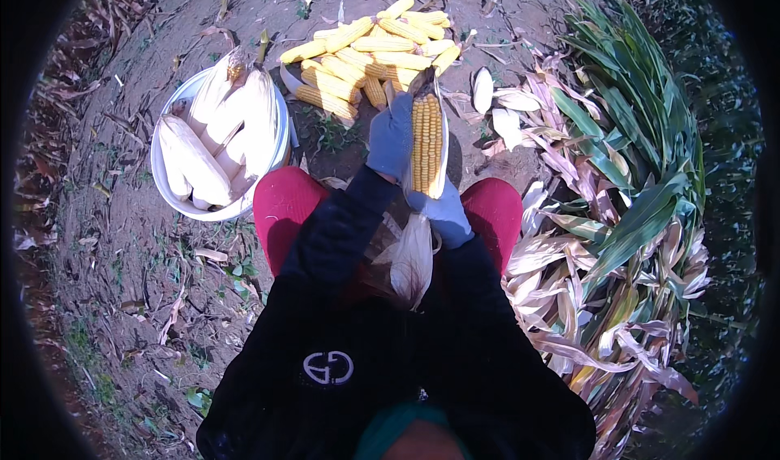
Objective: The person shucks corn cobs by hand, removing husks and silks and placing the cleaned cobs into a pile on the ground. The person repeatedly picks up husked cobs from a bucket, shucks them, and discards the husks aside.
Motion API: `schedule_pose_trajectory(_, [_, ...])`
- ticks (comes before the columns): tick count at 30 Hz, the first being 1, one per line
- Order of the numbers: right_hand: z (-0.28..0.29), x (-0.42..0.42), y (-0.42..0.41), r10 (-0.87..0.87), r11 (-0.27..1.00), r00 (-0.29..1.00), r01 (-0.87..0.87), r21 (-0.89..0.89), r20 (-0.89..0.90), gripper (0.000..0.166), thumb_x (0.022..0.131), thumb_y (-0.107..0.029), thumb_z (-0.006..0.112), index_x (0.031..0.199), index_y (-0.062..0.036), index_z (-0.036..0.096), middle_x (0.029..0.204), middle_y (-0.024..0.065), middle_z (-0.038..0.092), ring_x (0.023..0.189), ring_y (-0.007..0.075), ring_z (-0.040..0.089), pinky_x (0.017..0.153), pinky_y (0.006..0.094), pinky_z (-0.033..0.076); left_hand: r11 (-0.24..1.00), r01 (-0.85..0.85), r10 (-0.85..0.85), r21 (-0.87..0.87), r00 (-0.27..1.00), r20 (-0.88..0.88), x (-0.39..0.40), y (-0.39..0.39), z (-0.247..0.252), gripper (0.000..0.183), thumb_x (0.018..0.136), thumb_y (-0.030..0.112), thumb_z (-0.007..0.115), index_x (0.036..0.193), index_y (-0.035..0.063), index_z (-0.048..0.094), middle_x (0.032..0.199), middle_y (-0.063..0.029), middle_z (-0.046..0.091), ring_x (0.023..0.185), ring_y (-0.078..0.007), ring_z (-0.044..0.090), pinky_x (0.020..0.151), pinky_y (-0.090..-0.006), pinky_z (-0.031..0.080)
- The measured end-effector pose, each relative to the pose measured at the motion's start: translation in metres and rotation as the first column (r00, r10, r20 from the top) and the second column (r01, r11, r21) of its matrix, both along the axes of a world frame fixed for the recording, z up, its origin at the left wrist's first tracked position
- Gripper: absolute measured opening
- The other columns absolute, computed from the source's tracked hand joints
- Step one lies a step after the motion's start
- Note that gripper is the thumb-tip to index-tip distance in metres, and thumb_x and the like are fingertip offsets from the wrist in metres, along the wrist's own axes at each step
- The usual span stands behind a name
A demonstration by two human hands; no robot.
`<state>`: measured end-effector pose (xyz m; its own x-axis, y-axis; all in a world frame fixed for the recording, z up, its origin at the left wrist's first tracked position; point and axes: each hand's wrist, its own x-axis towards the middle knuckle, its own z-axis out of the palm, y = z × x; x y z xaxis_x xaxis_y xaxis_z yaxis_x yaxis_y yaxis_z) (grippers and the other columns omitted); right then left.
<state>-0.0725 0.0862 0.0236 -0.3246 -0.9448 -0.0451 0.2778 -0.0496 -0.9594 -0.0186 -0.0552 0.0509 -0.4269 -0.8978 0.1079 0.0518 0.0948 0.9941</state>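
Note:
Between my knees is an ear of corn [427, 140], held upright, its yellow kernels bare on the side facing me. Pale husk still runs along its right edge, and a loose husk [411, 259] with brown silk hangs below it. My left hand [391, 136], in a blue-grey glove, grips the ear's upper left side near its dark stalk end. Around the lower end and the pulled-down husk, my gloved right hand [446, 215] is closed. Its fingertips are partly hidden behind the ear.
At the left stands a white bucket [159, 183] with several ears in husk. A pile of husked yellow corn [372, 52] lies on the soil ahead. Dry husks [567, 277] and long green corn leaves [649, 100] are heaped at the right, beside my knee.

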Motion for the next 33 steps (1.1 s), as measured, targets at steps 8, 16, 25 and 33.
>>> schedule_pose_trajectory(8, [-0.006, -0.01, 0.001, 0.141, 0.982, 0.986, -0.151, 0.115, 0.091, 0.064, 0.07, -0.014, 0.071, 0.126, 0.0007, 0.043, 0.116, 0.0059, 0.054, 0.102, 0.0128, 0.052, 0.088, 0.026, 0.041, 0.901, 0.154, 0.059, 0.405, 0.882, -0.468, 0.011, -0.011, 0.027, 0.023, 0.089, 0.021, 0.058, 0.084, -0.0008, 0.062, 0.074, -0.0018, 0.062, 0.064, -0.0063, 0.055, 0.057, -0.0214, 0.045])
schedule_pose_trajectory(16, [-0.004, -0.014, 0.008, 0.196, 0.958, 0.98, -0.197, 0.208, 0.027, 0.064, 0.069, -0.016, 0.073, 0.125, -0.0009, 0.046, 0.111, 0.0037, 0.057, 0.099, 0.0131, 0.054, 0.086, 0.0271, 0.044, 0.982, -0.052, 0.007, -0.182, 0.972, -0.236, 0.018, -0.019, 0.012, 0.016, 0.091, 0.016, 0.053, 0.089, 0.0018, 0.061, 0.081, -0.0002, 0.059, 0.073, -0.0057, 0.054, 0.062, -0.0216, 0.045])
schedule_pose_trajectory(25, [0.004, -0.022, 0.009, 0.448, 0.863, 0.882, -0.385, 0.327, -0.145, 0.055, 0.072, -0.012, 0.067, 0.122, 0.0, 0.049, 0.109, 0.0048, 0.058, 0.098, 0.0134, 0.054, 0.087, 0.028, 0.043, 0.776, 0.536, -0.284, 0.331, 0.767, -0.576, 0.033, -0.027, 0.031, 0.029, 0.093, 0.024, 0.047, 0.092, -0.0021, 0.059, 0.092, -0.0095, 0.063, 0.085, -0.0168, 0.061, 0.074, -0.0285, 0.049])
schedule_pose_trajectory(33, [0.002, -0.013, 0.007, 0.422, 0.887, 0.907, -0.412, 0.209, -0.003, 0.058, 0.064, -0.016, 0.072, 0.118, -0.0031, 0.054, 0.116, 0.0089, 0.057, 0.109, 0.0148, 0.052, 0.094, 0.0286, 0.038, 0.513, 0.773, 0.094, 0.375, 0.383, -0.919, 0.032, -0.005, 0.04, 0.032, 0.095, 0.029, 0.04, 0.074, 0.0075, 0.049, 0.071, -0.0075, 0.052, 0.063, -0.0231, 0.052, 0.062, -0.0374, 0.045])
